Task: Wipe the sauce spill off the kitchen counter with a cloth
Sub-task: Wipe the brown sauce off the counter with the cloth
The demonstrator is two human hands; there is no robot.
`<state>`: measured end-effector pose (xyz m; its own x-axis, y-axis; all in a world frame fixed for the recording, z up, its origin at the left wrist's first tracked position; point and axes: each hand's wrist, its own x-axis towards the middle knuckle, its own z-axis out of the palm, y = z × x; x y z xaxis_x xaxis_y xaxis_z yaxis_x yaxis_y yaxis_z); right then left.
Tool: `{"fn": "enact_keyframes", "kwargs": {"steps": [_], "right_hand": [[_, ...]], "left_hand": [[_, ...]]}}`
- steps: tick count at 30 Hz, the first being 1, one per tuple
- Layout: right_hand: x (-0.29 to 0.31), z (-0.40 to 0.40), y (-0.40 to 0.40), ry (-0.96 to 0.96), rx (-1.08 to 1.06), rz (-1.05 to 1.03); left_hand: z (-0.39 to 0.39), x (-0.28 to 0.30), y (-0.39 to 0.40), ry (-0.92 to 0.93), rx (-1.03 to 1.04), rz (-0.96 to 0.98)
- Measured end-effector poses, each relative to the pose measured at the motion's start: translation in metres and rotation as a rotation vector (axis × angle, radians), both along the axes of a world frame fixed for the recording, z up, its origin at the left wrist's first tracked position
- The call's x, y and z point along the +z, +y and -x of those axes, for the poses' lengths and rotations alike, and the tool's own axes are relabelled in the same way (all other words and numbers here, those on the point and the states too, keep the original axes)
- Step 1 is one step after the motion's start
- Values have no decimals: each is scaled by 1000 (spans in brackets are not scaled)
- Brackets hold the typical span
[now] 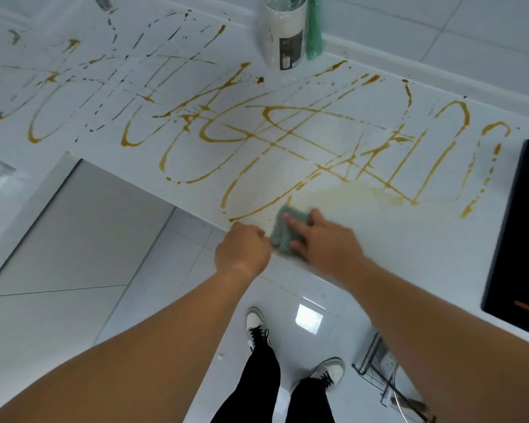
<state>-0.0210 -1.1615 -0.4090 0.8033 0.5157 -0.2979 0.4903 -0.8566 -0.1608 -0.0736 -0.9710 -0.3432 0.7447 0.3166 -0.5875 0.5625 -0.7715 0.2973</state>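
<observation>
— Pressing down on the cloth point(283, 232), the right hand point(324, 239) is seen with its fingers laid straight across the top — is that how it reads?

— It is. The fingers point(290, 222) are stretched flat over the grey-green cloth, which is pinned against the white surface point(379, 239) near its front edge. The hand is blurred, so finer detail cannot be told.

— And the left hand point(242, 250)?

— It is curled into a fist just beside the cloth, at the surface's edge. Whether a corner of the cloth is pinched in it cannot be told.

— Where is the sauce point(257, 138) found?

— Brown lines and loops are spread over most of the surface, from the far left across to the dark cooktop point(516, 227) at the right. Just beyond the cloth a pale yellowish smear point(358, 195) is seen where the lines are thinned out.

— What else is noted?

— A white container point(284, 38) stands at the back by the tiled wall, with a green item point(313, 32) just beside it. Below, the floor point(165, 270) is tiled, two shoes point(257, 326) are visible, and a wire rack point(376, 370) sits under the right arm.
</observation>
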Motion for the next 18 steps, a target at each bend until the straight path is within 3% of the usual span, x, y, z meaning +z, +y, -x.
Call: {"fn": "enact_keyframes", "kwargs": {"steps": [3,4,5,8,9,10,14,16,18], "right_hand": [[0,-26,-4,58,-680,-9],[3,-21,9,64,-763,-84],[4,-9,26,31,-688,-127],[2,35,52,0,-56,-138],[-1,20,45,-8,42,-115],[-2,-1,38,-20,0,-66],[-2,-37,39,74,-697,-42],[-2,-14,72,52,-581,-104],[1,20,92,40,-219,-109]], "left_hand": [[3,-2,33,-65,144,-53],[3,-3,44,-71,182,-82],[1,-6,57,-72,214,-110],[-4,-12,88,-14,213,-178],[-8,-13,96,25,182,-198],[-11,-14,104,64,143,-216],[-22,-22,110,212,56,-135],[-25,-24,105,283,76,-61],[-26,-26,102,308,73,-36]]}}
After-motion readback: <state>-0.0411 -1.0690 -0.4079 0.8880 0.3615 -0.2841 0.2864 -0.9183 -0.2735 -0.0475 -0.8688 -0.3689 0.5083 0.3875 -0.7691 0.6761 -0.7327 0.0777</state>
